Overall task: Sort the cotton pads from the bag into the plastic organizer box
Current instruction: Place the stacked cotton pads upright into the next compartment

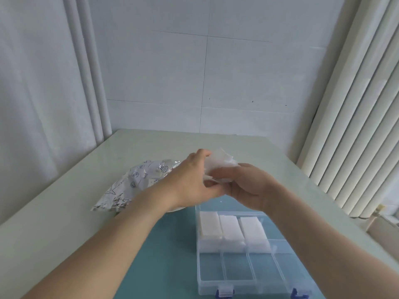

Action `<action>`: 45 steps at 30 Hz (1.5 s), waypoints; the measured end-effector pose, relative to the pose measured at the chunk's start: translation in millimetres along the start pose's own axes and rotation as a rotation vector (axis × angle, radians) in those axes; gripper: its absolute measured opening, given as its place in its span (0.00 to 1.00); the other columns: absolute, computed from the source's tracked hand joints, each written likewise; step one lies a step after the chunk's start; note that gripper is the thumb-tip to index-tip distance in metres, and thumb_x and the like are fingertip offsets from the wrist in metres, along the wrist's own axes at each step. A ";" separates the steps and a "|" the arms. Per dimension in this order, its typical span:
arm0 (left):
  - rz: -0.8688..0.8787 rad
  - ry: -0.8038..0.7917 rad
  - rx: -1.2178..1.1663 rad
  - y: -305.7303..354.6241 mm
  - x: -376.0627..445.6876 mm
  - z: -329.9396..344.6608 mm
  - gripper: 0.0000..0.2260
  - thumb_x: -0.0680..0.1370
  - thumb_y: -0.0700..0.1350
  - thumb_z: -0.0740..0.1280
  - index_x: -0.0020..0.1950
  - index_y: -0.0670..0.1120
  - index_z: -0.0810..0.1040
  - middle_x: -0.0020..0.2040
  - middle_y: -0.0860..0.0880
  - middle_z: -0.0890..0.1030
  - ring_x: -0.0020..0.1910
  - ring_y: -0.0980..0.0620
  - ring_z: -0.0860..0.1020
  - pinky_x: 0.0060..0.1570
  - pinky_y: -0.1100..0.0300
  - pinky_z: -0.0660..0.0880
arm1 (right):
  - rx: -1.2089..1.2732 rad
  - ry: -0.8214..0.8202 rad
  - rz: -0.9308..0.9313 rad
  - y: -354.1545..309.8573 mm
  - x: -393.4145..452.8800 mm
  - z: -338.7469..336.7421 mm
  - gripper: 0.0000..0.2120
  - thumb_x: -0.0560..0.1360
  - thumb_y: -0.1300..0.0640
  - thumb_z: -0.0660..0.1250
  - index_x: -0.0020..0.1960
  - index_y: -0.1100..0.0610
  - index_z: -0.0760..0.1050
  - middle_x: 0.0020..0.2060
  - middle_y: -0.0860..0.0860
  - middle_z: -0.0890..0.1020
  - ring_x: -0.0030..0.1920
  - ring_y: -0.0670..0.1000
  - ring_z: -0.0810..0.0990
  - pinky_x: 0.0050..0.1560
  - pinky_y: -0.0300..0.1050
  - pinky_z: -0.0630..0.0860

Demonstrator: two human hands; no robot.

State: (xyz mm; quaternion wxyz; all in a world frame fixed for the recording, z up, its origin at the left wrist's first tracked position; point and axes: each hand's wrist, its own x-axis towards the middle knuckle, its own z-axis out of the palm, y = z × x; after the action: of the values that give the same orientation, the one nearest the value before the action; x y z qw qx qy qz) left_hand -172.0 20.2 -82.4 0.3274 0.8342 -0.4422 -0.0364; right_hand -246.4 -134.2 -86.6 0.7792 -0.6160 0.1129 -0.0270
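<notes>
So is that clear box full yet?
Partly full: the organizer box holds cotton pads in three far compartments; the near row shows none.

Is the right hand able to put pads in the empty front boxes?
Probably yes. The right hand holds cotton pads just above the organizer box, whose front compartments lie open with nothing covering them.

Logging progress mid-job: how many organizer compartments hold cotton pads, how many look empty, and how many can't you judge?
Compartments in the organizer box, far row then near row:
With stacks of cotton pads: 3
Empty, near row: 4
Hidden by the right hand and its forearm, far right: 1
Total: 8
</notes>
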 end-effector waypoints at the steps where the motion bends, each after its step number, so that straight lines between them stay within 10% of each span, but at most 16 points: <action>1: -0.063 -0.050 -0.092 0.8 7.2 -1.1 0.39 0.68 0.66 0.74 0.73 0.53 0.62 0.64 0.52 0.76 0.58 0.53 0.77 0.57 0.58 0.73 | -0.020 0.000 -0.025 -1.1 0.4 -6.6 0.14 0.75 0.71 0.66 0.61 0.74 0.76 0.54 0.66 0.83 0.51 0.58 0.83 0.48 0.44 0.83; 7: -0.194 -0.377 -0.556 -0.5 37.1 2.3 0.16 0.77 0.46 0.72 0.59 0.36 0.79 0.44 0.43 0.83 0.39 0.49 0.81 0.35 0.61 0.75 | -0.140 -0.005 -0.092 -17.6 7.7 -40.1 0.10 0.74 0.71 0.68 0.54 0.75 0.78 0.45 0.65 0.83 0.44 0.59 0.84 0.49 0.47 0.84; 13: -0.110 -0.360 -0.427 -6.8 49.9 10.1 0.10 0.80 0.49 0.68 0.49 0.42 0.80 0.42 0.47 0.83 0.35 0.50 0.79 0.32 0.61 0.73 | -0.388 0.048 -0.031 -26.5 15.2 -50.6 0.10 0.74 0.63 0.73 0.54 0.66 0.82 0.47 0.60 0.86 0.46 0.57 0.86 0.46 0.48 0.83; 19: -0.093 -0.322 -0.411 -11.7 52.2 18.0 0.11 0.76 0.47 0.74 0.55 0.44 0.80 0.42 0.44 0.83 0.33 0.51 0.77 0.38 0.57 0.74 | -0.268 0.096 -0.057 -21.1 24.3 -54.4 0.09 0.73 0.71 0.72 0.53 0.71 0.80 0.47 0.63 0.86 0.47 0.59 0.86 0.48 0.49 0.84; 26: -0.212 -0.475 -0.910 -16.3 51.5 10.5 0.23 0.74 0.46 0.73 0.63 0.33 0.77 0.46 0.42 0.81 0.41 0.49 0.79 0.35 0.63 0.76 | -0.392 0.216 -0.120 -16.0 27.0 -59.9 0.14 0.67 0.72 0.76 0.53 0.70 0.80 0.44 0.60 0.85 0.43 0.56 0.85 0.44 0.46 0.83; 35: -0.325 -0.353 -0.892 -18.5 51.9 21.4 0.06 0.76 0.36 0.69 0.51 0.36 0.82 0.39 0.40 0.83 0.36 0.50 0.82 0.36 0.62 0.80 | -0.335 0.171 -0.173 -21.7 22.9 -58.3 0.11 0.71 0.65 0.76 0.52 0.64 0.82 0.44 0.56 0.86 0.45 0.53 0.85 0.47 0.47 0.81; 45: -0.397 0.028 -0.934 -10.4 54.1 23.7 0.10 0.74 0.39 0.73 0.51 0.35 0.77 0.40 0.37 0.84 0.33 0.44 0.84 0.32 0.56 0.82 | -0.280 0.249 -0.279 -51.5 4.3 -66.7 0.16 0.70 0.54 0.75 0.53 0.62 0.81 0.40 0.53 0.86 0.38 0.49 0.84 0.41 0.42 0.82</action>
State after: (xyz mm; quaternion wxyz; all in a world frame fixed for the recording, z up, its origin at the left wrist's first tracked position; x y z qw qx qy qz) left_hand -140.1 -29.2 -94.6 0.6583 0.6670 -0.2074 -0.2806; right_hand -251.1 -210.9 -51.9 0.6550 -0.7194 0.1246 -0.1945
